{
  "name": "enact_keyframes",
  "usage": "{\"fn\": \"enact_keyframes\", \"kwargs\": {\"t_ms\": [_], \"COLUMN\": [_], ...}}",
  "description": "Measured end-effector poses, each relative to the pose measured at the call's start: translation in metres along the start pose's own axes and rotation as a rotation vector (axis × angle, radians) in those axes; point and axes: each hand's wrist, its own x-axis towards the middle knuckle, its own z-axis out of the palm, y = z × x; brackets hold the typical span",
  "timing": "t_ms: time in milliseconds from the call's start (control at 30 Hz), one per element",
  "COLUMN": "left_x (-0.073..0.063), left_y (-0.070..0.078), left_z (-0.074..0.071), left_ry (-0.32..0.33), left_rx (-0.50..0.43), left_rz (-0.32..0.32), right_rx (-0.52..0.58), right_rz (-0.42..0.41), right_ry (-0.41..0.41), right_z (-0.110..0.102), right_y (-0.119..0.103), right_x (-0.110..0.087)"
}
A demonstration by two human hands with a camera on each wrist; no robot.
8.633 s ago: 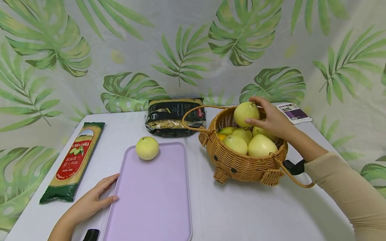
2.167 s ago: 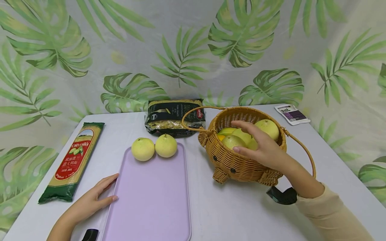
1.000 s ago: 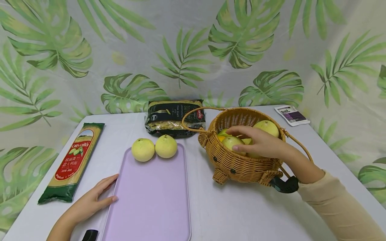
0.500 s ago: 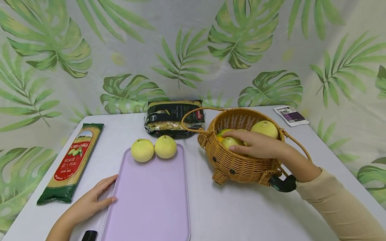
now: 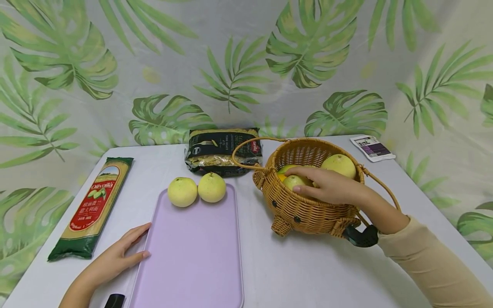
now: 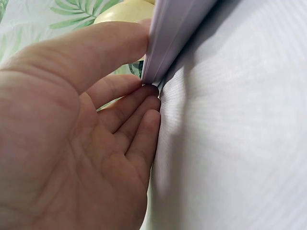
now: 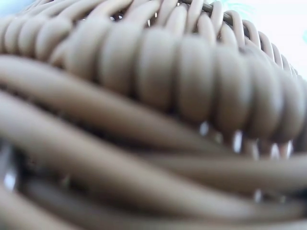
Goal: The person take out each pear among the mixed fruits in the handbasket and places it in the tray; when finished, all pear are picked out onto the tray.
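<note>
My right hand (image 5: 325,184) reaches into the wicker basket (image 5: 304,220). Its thumb and fingers grip a yellow-green pear (image 5: 293,182) near the front rim; the far fingertips are hidden. Another pear (image 5: 339,166) sits at the basket's right side, with a green-and-orange fruit (image 5: 283,173) on the left. My left hand (image 5: 111,259) touches the lilac tray (image 5: 192,248) along its left edge, fingers fairly straight. In the left wrist view, the thumb and fingertips meet the tray's edge (image 6: 160,43). Two pears stand side by side at the tray's far end, the left pear (image 5: 182,192) touching the right pear (image 5: 212,187).
A spaghetti packet (image 5: 92,207) lies left of the tray. Behind it, a black penne bag (image 5: 223,150) rests against the patterned cloth. A small white-and-purple pouch (image 5: 372,148) lies at the back right. Blurred basket weave (image 7: 158,72) fills the right wrist view.
A second pear has come onto the tray from the basket. My right hand has returned, lowered into the basket and closed round another pear. My left hand has stayed at the tray's edge.
</note>
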Motion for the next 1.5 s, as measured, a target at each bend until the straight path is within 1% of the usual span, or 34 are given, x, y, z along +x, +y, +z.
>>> {"fn": "enact_keyframes", "kwargs": {"t_ms": [133, 333, 467, 567, 767, 900, 1067, 1200, 1333, 1433, 1500], "left_x": [0.0, 0.0, 0.0, 0.0, 0.0, 0.0, -0.001, -0.001, -0.001, -0.001, 0.0], "left_y": [0.0, 0.001, 0.001, 0.001, 0.002, 0.002, 0.001, 0.001, 0.001, 0.001, 0.001], "left_z": [0.0, 0.0, 0.0, 0.0, 0.0, 0.0, 0.0, -0.001, -0.001, -0.001, 0.0], "left_ry": [-0.004, -0.008, -0.007, -0.007, -0.009, -0.008, -0.003, -0.001, 0.0, -0.001, -0.003], "left_rx": [0.0, 0.001, 0.007, 0.011, 0.008, 0.007, 0.003, 0.01, 0.011, 0.012, 0.013], "left_rz": [-0.011, -0.021, -0.028, -0.032, -0.04, -0.044, -0.029, -0.027, -0.029, -0.027, -0.027], "right_rx": [0.021, 0.066, 0.068, 0.089, 0.123, 0.145, 0.17, 0.241, 0.364, 0.448, 0.471], "right_rz": [-0.019, 0.001, -0.004, -0.025, -0.077, -0.116, -0.172, -0.275, -0.346, -0.359, -0.377], "right_ry": [0.017, 0.079, 0.137, 0.184, 0.304, 0.378, 0.458, 0.505, 0.485, 0.442, 0.423], "right_z": [0.0, -0.001, -0.001, -0.001, -0.003, -0.005, -0.009, -0.006, 0.004, 0.015, 0.023], "right_y": [0.001, 0.003, 0.004, 0.004, 0.005, 0.002, -0.012, -0.028, -0.048, -0.064, -0.074], "right_x": [0.0, -0.003, -0.005, -0.006, -0.009, -0.011, -0.017, -0.019, -0.016, -0.009, -0.002]}}
